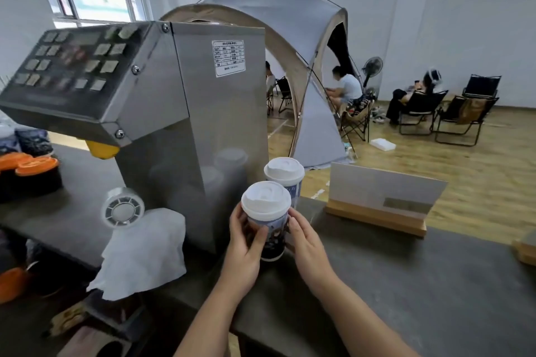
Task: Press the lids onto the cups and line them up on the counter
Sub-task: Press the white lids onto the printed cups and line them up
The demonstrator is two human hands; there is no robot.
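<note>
**Both hands on the near cup, counter beside the steel machine**

At the far left I see orange-lidded containers (36,166) on the dark worktop. Next comes the steel machine (185,101) with its slanted button panel (69,66), a roll of clear tape (123,208) and a white cloth (145,252) draped just below it.

My left hand (246,243) wraps the near cup (271,236) from its left side, thumb lying across the printed wall, fingers curled round behind. That cup stands upright on the grey counter (391,284), close to the machine's right face, with a white lid (266,198) seated on its rim. Just behind it, touching or nearly so, stands a second cup (291,190), also capped with a white lid (284,171).

My right hand (304,243) holds the near cup from the right, fingers curved against its wall.

Further right a card sign in a wooden base (380,206) sits on the counter. Beyond, I see a tent (290,38), folding chairs (452,113) and seated people.
</note>
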